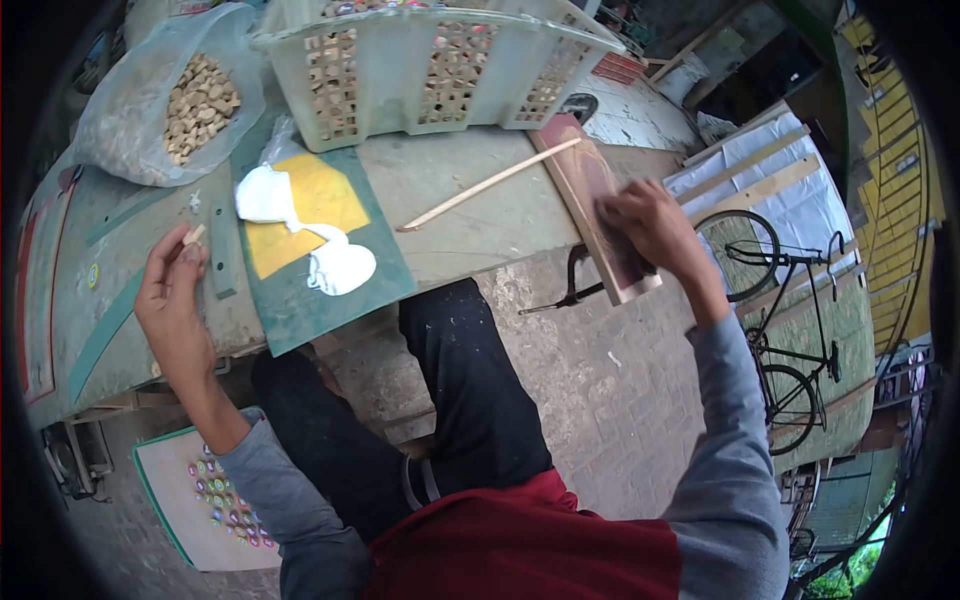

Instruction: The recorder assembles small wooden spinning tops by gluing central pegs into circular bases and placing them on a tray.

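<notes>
Left hand: the left hand has a small wooden piece pinched between thumb and fingertips, raised above the left part of the bench.
Right hand: the right hand is blurred, fingers curled down over the purple board; whether it grasps anything, I cannot tell.
Step in hand: seemingly handling small pieces one at a time, the left hand keeping one ready and the right hand busy at the board.
Next move: calls, I judge, for a light, steady pinch, as the piece is small, and for fingers clear of the white paste.
Paste: two joined patches, likely glue, on a yellow sheet over a green board.
Bag: cloudy plastic, mouth open, many pale wooden pieces inside.
Crate: whitish plastic, at the bench's far side; small wooden pieces show through its slots, colourful bits at the top.
Stick: a thin wooden stick lies between sheet and purple board, its far end over the board.
</notes>
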